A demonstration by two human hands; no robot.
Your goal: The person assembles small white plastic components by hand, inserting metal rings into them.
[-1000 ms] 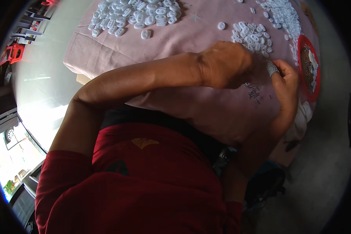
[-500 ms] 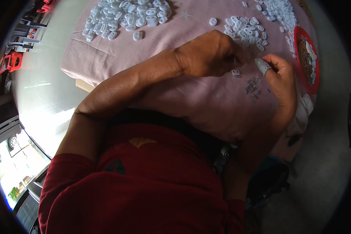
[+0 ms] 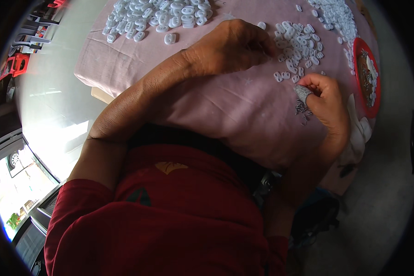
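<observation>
Pale floor (image 3: 50, 103) shows toward nine and ten o'clock, with a red stool (image 3: 20, 64) near its outer edge. Pink cloth covers the desk (image 3: 234, 108) across the upper part of the view. On it, white oval pieces lie sorted into separate piles: a big heap (image 3: 152, 14) at eleven o'clock, a small heap (image 3: 301, 43) at half past one, and a far heap (image 3: 338, 18) just beyond that. A few loose ovals (image 3: 286, 75) sit below the small heap, close to the right hand. Metal pins (image 3: 301, 109) lie scattered near half past two, partly hidden by that hand, and a red tray (image 3: 371, 112) at two o'clock holds more pins and white pieces.

As I judge it, the work is well under way but not finished, since plenty of pieces and pins lie loose; which heap counts as done, I cannot tell.

The left hand (image 3: 232, 48), at half past twelve, has its fingers curled inward beside the small heap; whether they hold a piece is hidden. The right hand (image 3: 326, 99), past two o'clock, has its thumb, in a grey wrap (image 3: 302, 94), close to its bent fingers above the pins; no object shows clearly between them.
</observation>
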